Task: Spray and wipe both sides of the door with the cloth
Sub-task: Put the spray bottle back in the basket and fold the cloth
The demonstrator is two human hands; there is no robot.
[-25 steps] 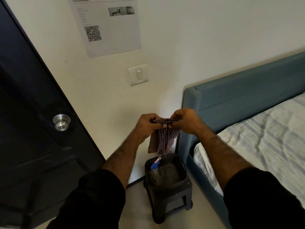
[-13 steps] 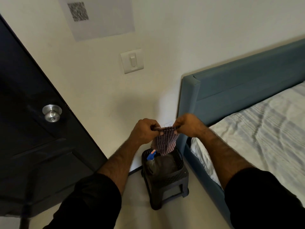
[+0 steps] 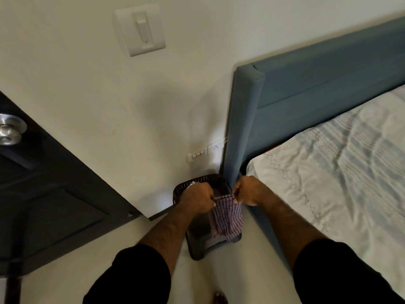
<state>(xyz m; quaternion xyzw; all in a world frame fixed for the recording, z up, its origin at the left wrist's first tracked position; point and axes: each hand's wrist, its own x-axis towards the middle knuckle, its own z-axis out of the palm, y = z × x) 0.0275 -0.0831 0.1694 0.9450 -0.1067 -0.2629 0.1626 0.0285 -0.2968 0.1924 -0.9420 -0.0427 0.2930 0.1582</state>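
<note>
Head view: my left hand [image 3: 198, 197] and right hand [image 3: 248, 190] each pinch the top edge of the cloth [image 3: 228, 216], fingers curled tight on it, with the edge stretched between them. The checked cloth hangs down from that edge over a dark basket [image 3: 203, 179] on the floor, in the gap between the wall and the bed [image 3: 328, 172]. My left hand covers part of the basket, so I cannot tell what lies in it. The door [image 3: 50, 194] is off to my left, dark, with its metal knob [image 3: 9, 129] at the frame's edge, well apart from both hands. A switch [image 3: 141, 29] sits high on the wall, and a socket [image 3: 206, 151] low down just beside the blue headboard [image 3: 306, 84]
</note>
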